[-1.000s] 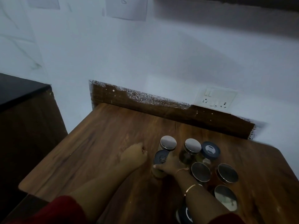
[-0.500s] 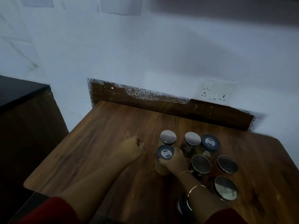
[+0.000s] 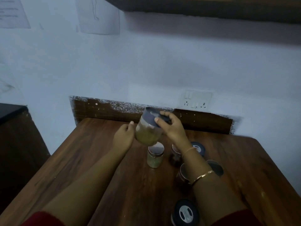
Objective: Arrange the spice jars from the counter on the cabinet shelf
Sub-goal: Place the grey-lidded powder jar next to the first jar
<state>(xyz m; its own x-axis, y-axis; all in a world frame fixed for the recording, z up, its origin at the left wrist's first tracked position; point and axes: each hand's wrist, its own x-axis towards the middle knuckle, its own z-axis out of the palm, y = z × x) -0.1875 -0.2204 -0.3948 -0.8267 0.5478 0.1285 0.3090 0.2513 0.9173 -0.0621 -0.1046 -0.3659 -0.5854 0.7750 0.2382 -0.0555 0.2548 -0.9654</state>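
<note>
A glass spice jar [image 3: 149, 132] with a dark grey lid and yellow-green contents is lifted above the wooden counter [image 3: 101, 160], tilted. My right hand [image 3: 172, 126] grips its lid from the right. My left hand [image 3: 124, 137] cups the jar's glass body from the left. Under it stands a metal-lidded jar [image 3: 155, 156] of pale green spice. Several more jars stand on the counter partly behind my right forearm, among them a dark jar [image 3: 175, 156], a grey-lidded jar [image 3: 198, 147] and a black-lidded jar [image 3: 185, 213] near the front edge. The cabinet's underside [image 3: 203, 7] crosses the top.
A white wall with a switch and socket plate [image 3: 195, 99] rises behind the counter's wooden backsplash [image 3: 104, 110]. A dark unit [image 3: 17, 136] stands to the left. Paper sheets [image 3: 97, 17] hang on the wall.
My right hand has lifted the grey-lidded jar off the counter and tilted it. My left hand rose from the counter and now holds the jar's body. The view tilted up.
</note>
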